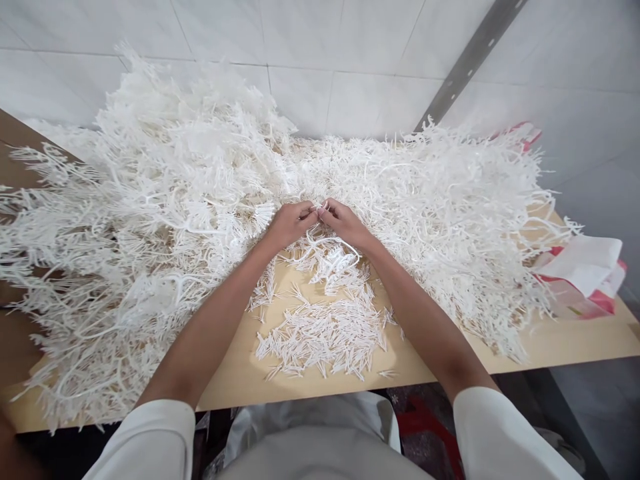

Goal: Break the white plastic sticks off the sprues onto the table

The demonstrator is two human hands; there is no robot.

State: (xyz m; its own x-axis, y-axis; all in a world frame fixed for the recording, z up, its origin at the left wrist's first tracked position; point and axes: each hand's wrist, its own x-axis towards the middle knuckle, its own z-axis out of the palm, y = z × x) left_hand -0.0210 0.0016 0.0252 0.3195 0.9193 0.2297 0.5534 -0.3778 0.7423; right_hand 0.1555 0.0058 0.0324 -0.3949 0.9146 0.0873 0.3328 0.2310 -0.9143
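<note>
Here, left hand (294, 223) and right hand (346, 224) close together, pinching a white branched piece (321, 207), beyond a heap of white sticks (325, 337) on the table (590, 341), tangled white piles (430, 220) on both sides of the heap

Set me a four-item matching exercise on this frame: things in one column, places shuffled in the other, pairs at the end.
Things
1. Loose white twig-like pieces
2. Nearer pink-and-white packet
3. Perforated metal strip
4. Left hand and right hand

Places
A. At the right end of the table
B. Close together near the picture's middle
C. On the tabletop, by its front edge
D. Slanting across the tiled wall

Pairs: 1-C, 2-A, 3-D, 4-B
</note>
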